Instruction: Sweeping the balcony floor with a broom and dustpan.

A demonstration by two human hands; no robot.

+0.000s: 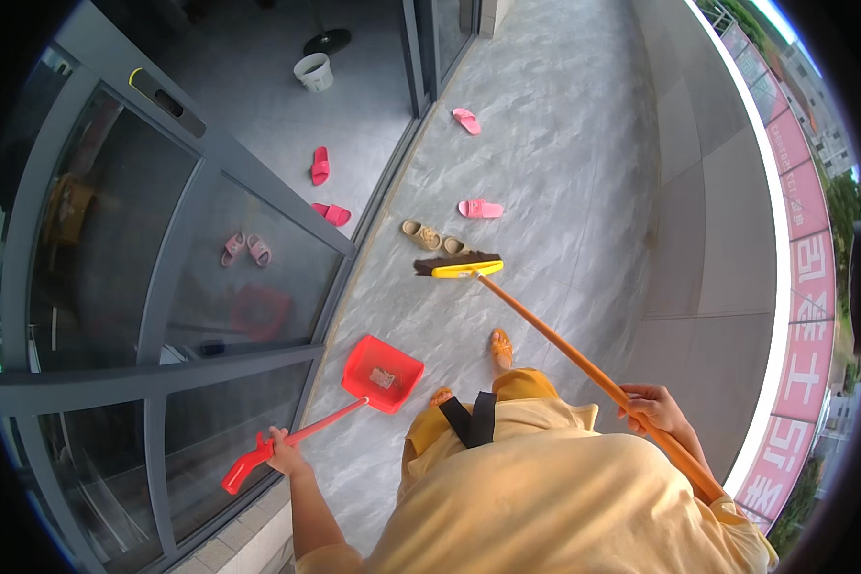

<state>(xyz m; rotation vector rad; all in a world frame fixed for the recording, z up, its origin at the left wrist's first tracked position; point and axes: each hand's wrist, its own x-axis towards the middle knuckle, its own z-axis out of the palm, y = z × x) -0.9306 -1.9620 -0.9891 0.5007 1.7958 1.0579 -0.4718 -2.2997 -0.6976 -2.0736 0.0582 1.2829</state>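
My left hand (285,451) grips the red handle of a long-handled dustpan (402,369), whose pan is over the grey floor near the door track. A pale scrap and some fine debris lie in the pan. At the right, my right hand (647,409) is closed around the orange pole of a broom (466,270). The broom has a yellow head with dark bristles, and the bristles are right beside a pair of tan sandals (422,234), partly covering one of them. The broom head is farther ahead of me than the pan.
Pink slippers (481,209) (466,121) lie on the floor ahead. Red-pink slippers (321,166) and a white bucket (314,72) are beyond the doorway. A grey-framed glass door (176,287) stands at the left; a tiled parapet wall (717,237) runs along the right.
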